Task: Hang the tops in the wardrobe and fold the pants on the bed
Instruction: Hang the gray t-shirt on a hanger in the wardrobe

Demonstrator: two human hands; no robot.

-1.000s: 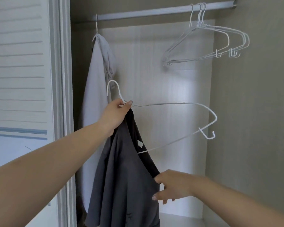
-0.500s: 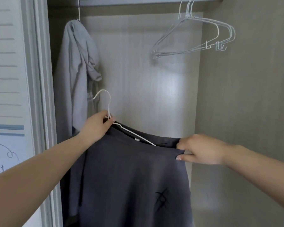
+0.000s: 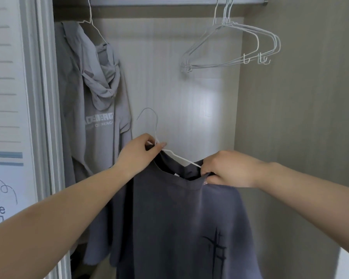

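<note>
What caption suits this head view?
Both hands, left hand and right hand, settle a dark top on a white hanger.

Left of the left hand [image 3: 138,153], white print on the grey hoodie [image 3: 97,109]: partly hidden "…ENERG" above smaller "OF ENERG…"; far lower left, on the door panel [image 3: 0,198], "lie" above cut-off "al"
</note>
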